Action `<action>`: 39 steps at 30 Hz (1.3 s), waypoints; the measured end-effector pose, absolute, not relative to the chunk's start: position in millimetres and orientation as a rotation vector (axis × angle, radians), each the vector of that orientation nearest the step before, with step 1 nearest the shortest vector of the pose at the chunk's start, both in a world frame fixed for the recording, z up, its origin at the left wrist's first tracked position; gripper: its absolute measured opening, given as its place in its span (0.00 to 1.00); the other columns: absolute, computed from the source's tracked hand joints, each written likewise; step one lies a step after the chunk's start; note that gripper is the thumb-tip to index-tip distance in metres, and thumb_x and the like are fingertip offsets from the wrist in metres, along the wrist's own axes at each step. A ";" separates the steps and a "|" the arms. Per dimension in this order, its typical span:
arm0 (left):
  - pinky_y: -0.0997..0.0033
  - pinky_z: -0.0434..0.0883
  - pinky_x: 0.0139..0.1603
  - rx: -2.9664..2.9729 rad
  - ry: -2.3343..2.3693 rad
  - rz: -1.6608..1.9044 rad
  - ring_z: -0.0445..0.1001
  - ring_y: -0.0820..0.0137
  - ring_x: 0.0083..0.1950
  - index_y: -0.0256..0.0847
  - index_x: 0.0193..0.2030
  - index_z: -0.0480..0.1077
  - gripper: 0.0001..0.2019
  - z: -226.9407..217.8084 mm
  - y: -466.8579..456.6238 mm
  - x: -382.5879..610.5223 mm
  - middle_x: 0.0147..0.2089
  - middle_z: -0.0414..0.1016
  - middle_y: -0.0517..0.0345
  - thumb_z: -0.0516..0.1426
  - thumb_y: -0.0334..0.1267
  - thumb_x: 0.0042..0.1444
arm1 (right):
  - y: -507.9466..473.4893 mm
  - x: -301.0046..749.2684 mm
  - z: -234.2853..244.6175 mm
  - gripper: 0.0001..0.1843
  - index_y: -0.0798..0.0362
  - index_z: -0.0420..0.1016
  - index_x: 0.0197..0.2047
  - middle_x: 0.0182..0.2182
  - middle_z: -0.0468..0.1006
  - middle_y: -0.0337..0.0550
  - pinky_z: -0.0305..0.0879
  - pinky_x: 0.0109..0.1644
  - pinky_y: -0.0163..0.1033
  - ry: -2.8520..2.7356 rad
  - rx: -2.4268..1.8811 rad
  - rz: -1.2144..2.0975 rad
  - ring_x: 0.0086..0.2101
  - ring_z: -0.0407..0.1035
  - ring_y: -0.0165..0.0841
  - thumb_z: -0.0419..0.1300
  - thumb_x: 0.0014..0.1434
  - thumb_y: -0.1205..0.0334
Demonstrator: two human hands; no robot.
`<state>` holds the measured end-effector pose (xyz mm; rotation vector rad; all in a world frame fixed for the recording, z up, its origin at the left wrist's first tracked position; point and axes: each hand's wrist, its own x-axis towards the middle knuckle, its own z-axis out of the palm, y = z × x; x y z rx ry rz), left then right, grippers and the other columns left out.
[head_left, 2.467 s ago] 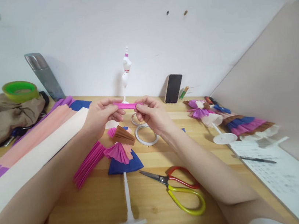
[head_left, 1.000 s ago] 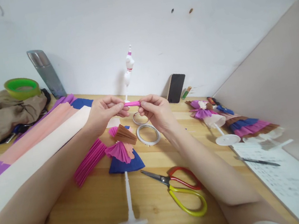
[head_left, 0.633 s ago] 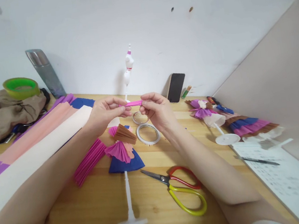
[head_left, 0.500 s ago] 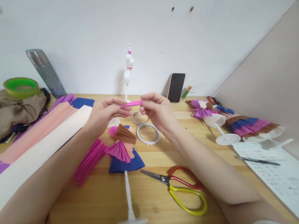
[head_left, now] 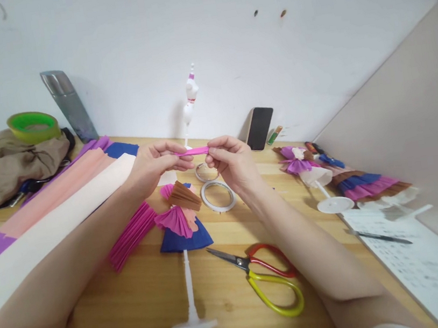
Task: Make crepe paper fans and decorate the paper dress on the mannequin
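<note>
Between my two hands a narrow folded strip of pink crepe paper (head_left: 197, 151) is stretched level above the table. My left hand (head_left: 159, 160) pinches its left end, and my right hand (head_left: 230, 159) grips the right end with thumb and fingers. Below them a small dress form on a white stand (head_left: 189, 282) wears a blue skirt (head_left: 186, 238), a pink pleated fan (head_left: 175, 221) and a brown pleated piece (head_left: 184, 196). Pleated magenta paper (head_left: 133, 235) lies under my left forearm. Two rolls of tape lie behind the dress form, the nearer one a white ring (head_left: 203, 197).
Scissors with red and yellow handles (head_left: 253, 267) lie right of the stand. Long paper sheets (head_left: 66, 207) spread at left, near a bottle (head_left: 70, 109) and green tape (head_left: 35, 136). A bare white mannequin (head_left: 192, 94), a phone (head_left: 259, 128) and dressed forms (head_left: 334, 205) stand farther back.
The view has shifted very slightly. Both hands keep their hold on the pink strip in nearly the same place.
</note>
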<state>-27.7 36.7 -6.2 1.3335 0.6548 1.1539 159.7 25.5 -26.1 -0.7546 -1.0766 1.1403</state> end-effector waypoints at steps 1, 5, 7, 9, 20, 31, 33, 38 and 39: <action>0.68 0.78 0.39 1.333 0.654 1.156 0.82 0.66 0.31 0.34 0.30 0.77 0.06 -6.6 37.1 -27.7 0.29 0.83 0.53 0.60 0.26 0.44 | 25.3 159.5 -25.9 0.09 0.51 0.76 0.29 0.18 0.76 0.33 0.65 0.24 0.31 -1.077 -0.758 1.137 0.19 0.67 0.25 0.70 0.42 0.63; 0.67 0.79 0.39 1.309 0.659 1.159 0.82 0.65 0.30 0.34 0.29 0.76 0.05 -8.4 38.7 -27.3 0.28 0.83 0.52 0.59 0.27 0.44 | 24.5 159.0 -25.4 0.08 0.52 0.76 0.29 0.18 0.75 0.33 0.64 0.24 0.31 -1.085 -0.755 1.136 0.19 0.67 0.24 0.69 0.42 0.64; 0.68 0.78 0.38 1.292 0.663 1.159 0.82 0.65 0.30 0.34 0.29 0.76 0.05 -9.1 39.0 -27.1 0.27 0.82 0.51 0.59 0.27 0.44 | 23.9 158.7 -25.0 0.08 0.52 0.76 0.29 0.18 0.75 0.34 0.64 0.24 0.31 -1.081 -0.751 1.136 0.19 0.67 0.24 0.68 0.43 0.66; 0.69 0.78 0.38 1.288 0.659 1.164 0.82 0.65 0.30 0.33 0.29 0.76 0.05 -9.7 38.9 -26.9 0.27 0.82 0.51 0.59 0.27 0.44 | 23.3 158.4 -24.5 0.07 0.53 0.76 0.29 0.18 0.75 0.34 0.64 0.24 0.31 -1.071 -0.746 1.139 0.20 0.67 0.24 0.68 0.43 0.66; 0.69 0.78 0.37 1.299 0.694 1.183 0.82 0.66 0.29 0.34 0.28 0.75 0.05 -9.2 38.6 -25.5 0.27 0.82 0.53 0.59 0.26 0.43 | 23.6 159.0 -25.2 0.07 0.52 0.75 0.30 0.19 0.75 0.34 0.65 0.25 0.31 -1.116 -0.742 1.128 0.20 0.68 0.25 0.68 0.45 0.65; 0.70 0.78 0.36 1.321 0.656 1.200 0.82 0.67 0.29 0.35 0.30 0.75 0.02 -12.4 40.6 -26.1 0.27 0.82 0.53 0.62 0.29 0.48 | 22.7 157.5 -24.5 0.06 0.52 0.77 0.28 0.17 0.76 0.34 0.64 0.24 0.31 -1.073 -0.735 1.133 0.19 0.67 0.24 0.69 0.43 0.66; 0.71 0.78 0.36 1.326 0.651 1.210 0.82 0.67 0.29 0.35 0.31 0.75 0.02 -13.1 41.0 -25.5 0.27 0.82 0.54 0.62 0.30 0.48 | 22.9 157.4 -24.9 0.06 0.52 0.77 0.28 0.17 0.76 0.34 0.64 0.24 0.30 -1.069 -0.729 1.133 0.19 0.67 0.24 0.68 0.43 0.67; 0.72 0.77 0.32 1.341 0.734 1.262 0.80 0.69 0.27 0.35 0.30 0.74 0.02 -12.5 38.8 -22.4 0.26 0.82 0.55 0.62 0.30 0.47 | 22.5 156.8 -25.9 0.06 0.52 0.76 0.29 0.18 0.76 0.34 0.64 0.24 0.30 -1.094 -0.730 1.121 0.20 0.67 0.24 0.68 0.45 0.67; 0.73 0.77 0.32 1.342 0.756 1.277 0.80 0.70 0.26 0.34 0.30 0.74 0.03 -12.1 37.9 -21.8 0.26 0.81 0.55 0.62 0.30 0.47 | 22.5 156.4 -26.2 0.06 0.52 0.76 0.29 0.18 0.76 0.34 0.64 0.25 0.31 -1.100 -0.732 1.117 0.20 0.68 0.24 0.68 0.45 0.67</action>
